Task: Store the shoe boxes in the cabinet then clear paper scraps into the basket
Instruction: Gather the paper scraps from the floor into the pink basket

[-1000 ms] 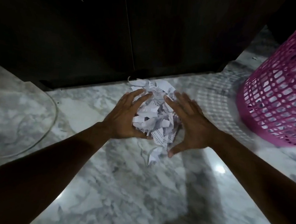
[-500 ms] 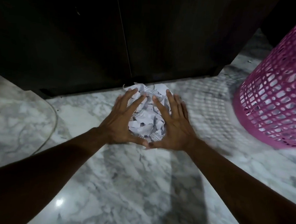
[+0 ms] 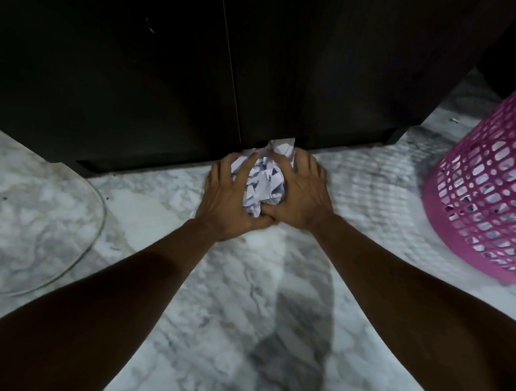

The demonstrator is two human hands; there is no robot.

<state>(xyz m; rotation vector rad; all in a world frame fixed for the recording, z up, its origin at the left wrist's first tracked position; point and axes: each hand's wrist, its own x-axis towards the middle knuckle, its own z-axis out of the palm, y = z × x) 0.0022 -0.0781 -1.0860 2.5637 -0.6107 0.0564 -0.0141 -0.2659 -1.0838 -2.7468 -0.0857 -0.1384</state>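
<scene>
Marble floor (image 3: 241, 331), both hands (image 3: 229, 193) (image 3: 302, 195) clutching paper scraps (image 3: 263, 183), pink basket (image 3: 495, 193) holding scraps

Glossy grey-white marble floor (image 3: 242, 316) (dimly lit, with shadows).

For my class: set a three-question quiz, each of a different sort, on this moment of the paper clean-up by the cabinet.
1. True or false: both hands press on the bunch of paper scraps.
2. The pink basket stands on which side of the view? A) left B) right C) behind the cabinet doors
3. Fill in: the scraps lie on the marble floor against the foot of the dark ____.

Key
1. True: the left hand and the right hand cup the scraps from either side.
2. B
3. cabinet
</scene>
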